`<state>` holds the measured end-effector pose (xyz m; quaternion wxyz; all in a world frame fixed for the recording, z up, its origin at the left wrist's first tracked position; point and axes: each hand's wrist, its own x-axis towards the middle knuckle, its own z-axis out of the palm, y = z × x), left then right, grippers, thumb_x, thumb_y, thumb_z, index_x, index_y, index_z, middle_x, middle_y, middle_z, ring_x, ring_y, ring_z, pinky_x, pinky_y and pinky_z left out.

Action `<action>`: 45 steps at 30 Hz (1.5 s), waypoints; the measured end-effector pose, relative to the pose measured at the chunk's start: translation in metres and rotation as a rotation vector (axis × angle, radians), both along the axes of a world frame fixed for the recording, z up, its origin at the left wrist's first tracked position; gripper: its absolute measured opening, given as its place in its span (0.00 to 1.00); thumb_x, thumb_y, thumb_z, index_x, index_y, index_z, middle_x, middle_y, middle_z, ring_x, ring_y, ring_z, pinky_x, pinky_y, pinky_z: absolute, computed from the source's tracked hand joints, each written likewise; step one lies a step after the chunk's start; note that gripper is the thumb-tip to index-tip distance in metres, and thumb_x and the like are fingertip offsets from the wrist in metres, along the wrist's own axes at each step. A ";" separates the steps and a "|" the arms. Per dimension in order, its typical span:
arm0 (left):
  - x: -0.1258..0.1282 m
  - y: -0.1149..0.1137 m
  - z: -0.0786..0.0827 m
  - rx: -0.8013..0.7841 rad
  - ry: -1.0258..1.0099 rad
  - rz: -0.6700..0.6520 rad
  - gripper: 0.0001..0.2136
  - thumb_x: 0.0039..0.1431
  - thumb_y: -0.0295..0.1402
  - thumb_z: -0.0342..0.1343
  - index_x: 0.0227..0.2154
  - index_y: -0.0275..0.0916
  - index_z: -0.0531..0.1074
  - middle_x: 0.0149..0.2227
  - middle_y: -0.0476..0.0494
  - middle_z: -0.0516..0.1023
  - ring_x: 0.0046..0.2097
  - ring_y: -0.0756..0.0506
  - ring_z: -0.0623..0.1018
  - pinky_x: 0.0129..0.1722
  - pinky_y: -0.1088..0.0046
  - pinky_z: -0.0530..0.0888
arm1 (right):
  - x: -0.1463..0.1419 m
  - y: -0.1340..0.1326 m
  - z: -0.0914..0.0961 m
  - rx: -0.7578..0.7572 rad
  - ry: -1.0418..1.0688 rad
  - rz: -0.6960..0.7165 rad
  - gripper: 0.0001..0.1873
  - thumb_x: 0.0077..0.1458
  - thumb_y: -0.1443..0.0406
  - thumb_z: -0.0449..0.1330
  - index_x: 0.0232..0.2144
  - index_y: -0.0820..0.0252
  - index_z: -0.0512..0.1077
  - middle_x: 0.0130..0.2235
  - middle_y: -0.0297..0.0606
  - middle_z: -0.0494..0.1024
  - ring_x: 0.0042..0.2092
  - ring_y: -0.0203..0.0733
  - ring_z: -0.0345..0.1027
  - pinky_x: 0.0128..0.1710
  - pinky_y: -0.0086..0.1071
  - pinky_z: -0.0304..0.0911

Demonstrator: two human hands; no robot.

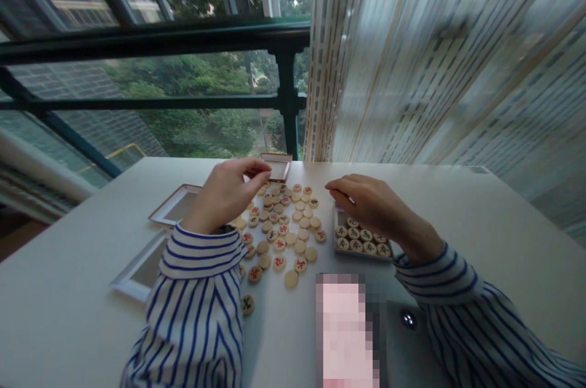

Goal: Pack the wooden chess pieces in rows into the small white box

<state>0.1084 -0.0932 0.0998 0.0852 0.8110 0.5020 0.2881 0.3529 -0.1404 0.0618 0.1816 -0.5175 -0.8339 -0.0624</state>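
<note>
In the head view, the left hand [229, 190] hovers over the far left part of a loose spread of round, pale wooden discs [284, 229], its thumb and index fingertips brought close together; whether they meet or pinch a disc, I cannot tell. The right hand [370, 202] hangs over a shallow, light-rimmed rectangular box [361, 255], its fingers bunched narrow and pointing left toward the spread; their tips are partly hidden, so I cannot tell whether they hold anything.

The discs lie on a smooth white table [448, 199] between the two hands, some showing red characters, some black, others plain and blank. A lone disc with a black mark [247, 304] sits nearer the wearer, just beside the blue-and-white striped left sleeve [196, 296]. Inside the box, discs with black characters [356, 245] stand in neat rows, the farther part covered by the right hand.

At the table's far edge is a small, shallow, brown-edged tray [277, 169]. Left of the left hand lie a brown-edged rectangular tray [176, 206] and, nearer, a white-edged one [141, 266], partly behind the sleeve. In front of the box lies a pixelated rectangle with a dark edge [345, 327]; near the striped right sleeve [467, 290] is a small, dark, glinting round object [409, 318]
</note>
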 end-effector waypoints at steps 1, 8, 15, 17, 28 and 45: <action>0.000 -0.001 0.000 0.005 -0.007 -0.001 0.12 0.53 0.38 0.50 0.34 0.40 0.76 0.34 0.47 0.79 0.33 0.47 0.76 0.37 0.74 0.71 | 0.000 0.000 0.000 0.001 0.004 0.000 0.16 0.60 0.65 0.45 0.40 0.60 0.71 0.40 0.41 0.76 0.41 0.41 0.68 0.40 0.32 0.58; -0.009 -0.007 -0.006 -0.008 -0.027 -0.023 0.10 0.53 0.37 0.51 0.33 0.40 0.75 0.34 0.48 0.79 0.34 0.48 0.76 0.36 0.75 0.71 | -0.005 -0.003 0.000 -0.007 -0.004 0.023 0.16 0.60 0.65 0.45 0.42 0.60 0.71 0.40 0.41 0.76 0.41 0.41 0.68 0.40 0.32 0.58; -0.029 -0.017 -0.022 -0.025 -0.043 0.034 0.11 0.54 0.38 0.50 0.33 0.39 0.74 0.33 0.47 0.79 0.34 0.48 0.76 0.35 0.75 0.71 | -0.013 -0.002 -0.003 -0.044 -0.054 0.041 0.16 0.60 0.65 0.45 0.40 0.60 0.72 0.39 0.42 0.76 0.40 0.42 0.68 0.38 0.32 0.58; -0.031 -0.020 -0.030 -0.014 -0.059 0.042 0.11 0.55 0.38 0.50 0.33 0.39 0.74 0.32 0.46 0.79 0.34 0.48 0.76 0.36 0.75 0.71 | -0.014 -0.002 -0.003 -0.057 -0.067 0.046 0.16 0.60 0.65 0.45 0.40 0.60 0.72 0.39 0.42 0.76 0.40 0.42 0.68 0.38 0.31 0.58; -0.050 -0.030 -0.073 -0.023 -0.160 0.050 0.10 0.54 0.38 0.52 0.33 0.38 0.74 0.31 0.46 0.78 0.33 0.48 0.76 0.33 0.74 0.73 | -0.019 -0.004 -0.008 -0.061 -0.091 0.070 0.14 0.59 0.66 0.47 0.38 0.61 0.72 0.35 0.42 0.76 0.37 0.41 0.68 0.35 0.31 0.57; -0.067 -0.125 -0.121 -0.028 -0.016 -0.033 0.11 0.53 0.35 0.56 0.39 0.39 0.70 0.37 0.43 0.76 0.38 0.45 0.75 0.38 0.65 0.73 | -0.061 -0.050 0.000 -0.273 -0.129 0.419 0.08 0.57 0.66 0.51 0.35 0.60 0.69 0.31 0.38 0.73 0.33 0.36 0.64 0.32 0.30 0.52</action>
